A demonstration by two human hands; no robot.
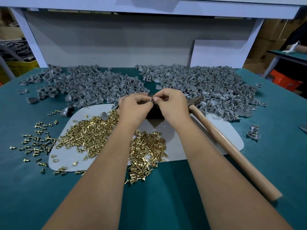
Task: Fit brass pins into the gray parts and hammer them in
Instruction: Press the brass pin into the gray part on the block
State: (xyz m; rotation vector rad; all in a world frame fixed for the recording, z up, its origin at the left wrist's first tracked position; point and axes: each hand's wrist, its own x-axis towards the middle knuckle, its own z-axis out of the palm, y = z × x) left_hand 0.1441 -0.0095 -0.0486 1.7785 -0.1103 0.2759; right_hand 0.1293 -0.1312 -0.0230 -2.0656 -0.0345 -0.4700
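Note:
My left hand (132,107) and my right hand (172,105) meet fingertip to fingertip over the middle of the table and pinch one small gray part (151,100) between them. Whether a pin is in it I cannot tell. Brass pins (93,135) lie in a heap on a pale mat (221,130) below my left hand, with a second heap (147,150) between my forearms. A wooden-handled hammer (232,146) lies on the mat beside my right forearm, its head (195,100) near my right hand. A dark block (154,112) sits under my hands.
Two big piles of gray parts cover the far table: one at the left (93,85) and one at the right (207,87). Loose pins (36,141) are scattered on the green table at the left. A few gray parts (253,131) lie at the right. A white board (216,53) leans at the back.

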